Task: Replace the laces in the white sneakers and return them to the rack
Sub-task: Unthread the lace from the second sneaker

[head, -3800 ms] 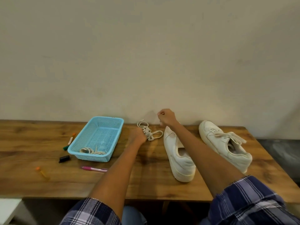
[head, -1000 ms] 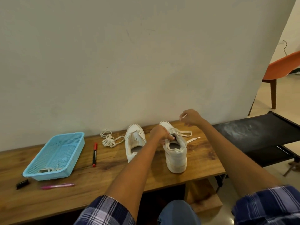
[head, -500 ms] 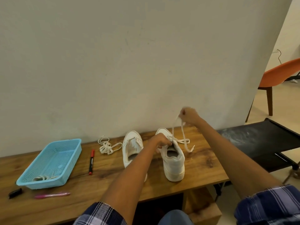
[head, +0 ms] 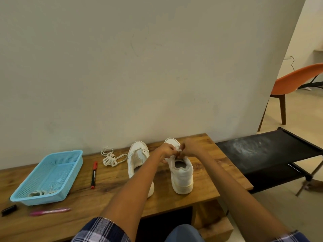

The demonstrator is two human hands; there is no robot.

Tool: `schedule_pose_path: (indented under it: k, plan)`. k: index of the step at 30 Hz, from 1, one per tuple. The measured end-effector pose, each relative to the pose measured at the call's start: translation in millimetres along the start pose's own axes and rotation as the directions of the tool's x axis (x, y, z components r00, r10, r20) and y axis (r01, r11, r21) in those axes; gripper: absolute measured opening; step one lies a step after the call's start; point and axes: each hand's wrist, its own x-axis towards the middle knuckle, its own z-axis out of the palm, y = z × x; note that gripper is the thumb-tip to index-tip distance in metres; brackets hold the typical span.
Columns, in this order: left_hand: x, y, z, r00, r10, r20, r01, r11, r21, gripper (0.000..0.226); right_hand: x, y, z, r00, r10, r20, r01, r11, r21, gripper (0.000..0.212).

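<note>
Your left hand (head: 167, 151) and right hand (head: 189, 149) met over the right-hand white sneaker (head: 181, 170) on the wooden table (head: 206, 173), fingers pinching its lace (head: 179, 149). A loose lace (head: 111, 158) lay beside the other sneaker (head: 138, 158).

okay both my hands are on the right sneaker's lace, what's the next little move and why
Probably keep drawing the lace out of the top eyelets of the right sneaker. Your left hand and right hand both pinch it over the tongue, so it looks still threaded. The left sneaker already looks unlaced, with a loose lace bundle beside it on the table.
</note>
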Motion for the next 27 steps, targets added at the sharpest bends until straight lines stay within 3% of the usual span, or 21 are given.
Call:
schedule_pose_path:
  k: [4, 10, 12, 16, 18, 20, 23, 24, 27]
  plan:
    - [-2.9, -6.7, 3.2, 1.000, 0.021, 0.012, -0.018, 0.986, -0.163, 0.009, -1.4, 9.3, 1.5, 1.000, 0.005, -0.009, -0.003, 0.976, 0.217, 0.024]
    - [4.5, -15.5, 3.5, 0.994, 0.057, -0.090, -0.070, 0.987, -0.144, 0.008, -0.4, 9.2, 0.8, 0.999, 0.052, -0.009, -0.048, 0.970, 0.238, 0.014]
    - [7.9, -16.0, 2.7, 0.978, 0.056, -0.200, -0.085, 0.986, -0.141, 0.010, -1.2, 7.0, 2.6, 0.999, 0.046, -0.024, -0.041, 0.982, 0.182, 0.016]
    - [8.7, -11.3, -8.9, 0.850, -0.015, -0.527, -0.124, 0.966, -0.228, 0.016, -4.3, 2.1, -0.4, 1.000, 0.029, -0.005, -0.028, 0.986, 0.167, 0.026]
    - [8.5, -6.1, -17.5, 0.890, 0.014, -0.456, -0.117, 0.973, -0.197, 0.010, -4.6, 0.1, -1.2, 1.000, 0.023, -0.007, -0.022, 0.988, 0.154, 0.030]
    - [-0.6, 0.8, -22.6, 0.971, 0.012, -0.241, -0.052, 0.985, -0.162, 0.010, -3.0, -0.8, -1.0, 1.000, 0.024, -0.005, -0.023, 0.984, 0.177, 0.028]
    - [-10.8, 4.4, -20.0, 1.000, -0.023, 0.014, 0.023, 0.999, -0.031, 0.052, -5.6, 0.6, -4.9, 0.999, 0.034, 0.037, -0.042, 0.965, 0.260, 0.023]
    - [-11.8, 5.0, -16.4, 1.000, 0.006, 0.012, -0.006, 1.000, -0.004, 0.054, -6.9, 1.7, -7.3, 0.998, 0.044, 0.045, -0.056, 0.951, 0.304, 0.023]
    - [-9.3, 6.5, -2.3, 0.990, 0.120, -0.078, -0.119, 0.993, 0.018, 0.031, -10.0, 4.6, -13.1, 0.996, 0.086, 0.004, -0.080, 0.905, 0.417, 0.024]
